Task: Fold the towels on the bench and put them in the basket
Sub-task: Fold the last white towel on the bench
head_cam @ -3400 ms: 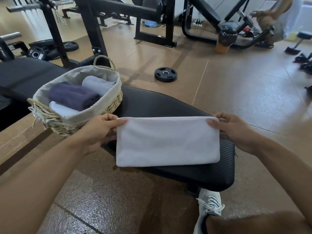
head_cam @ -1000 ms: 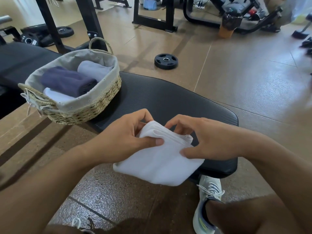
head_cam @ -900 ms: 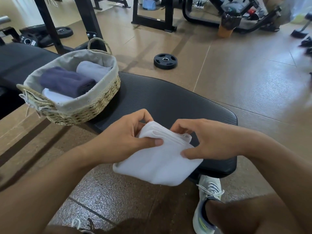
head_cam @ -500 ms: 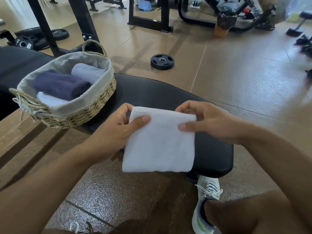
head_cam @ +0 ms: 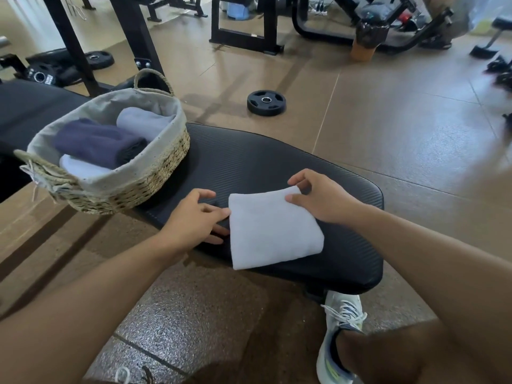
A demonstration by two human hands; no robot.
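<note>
A folded white towel (head_cam: 273, 231) lies flat on the black padded bench (head_cam: 277, 162), near its front edge. My right hand (head_cam: 321, 198) pinches the towel's far right corner between thumb and fingers. My left hand (head_cam: 196, 220) rests on the bench with straight fingers touching the towel's left edge. A woven basket (head_cam: 155, 173) with a grey liner stands on the bench to the left. It holds a rolled navy towel (head_cam: 99, 142), a grey towel (head_cam: 141, 123) and a white towel (head_cam: 80, 167).
A black weight plate (head_cam: 266, 102) lies on the brown floor beyond the bench. Black gym frames (head_cam: 241, 26) and more plates (head_cam: 97, 59) stand at the back. My white shoe (head_cam: 339, 331) is on the floor below the bench's front edge.
The towel was held up in the air by both hands; now it lies flat on the bench. My left hand has let go of it and rests beside it.
</note>
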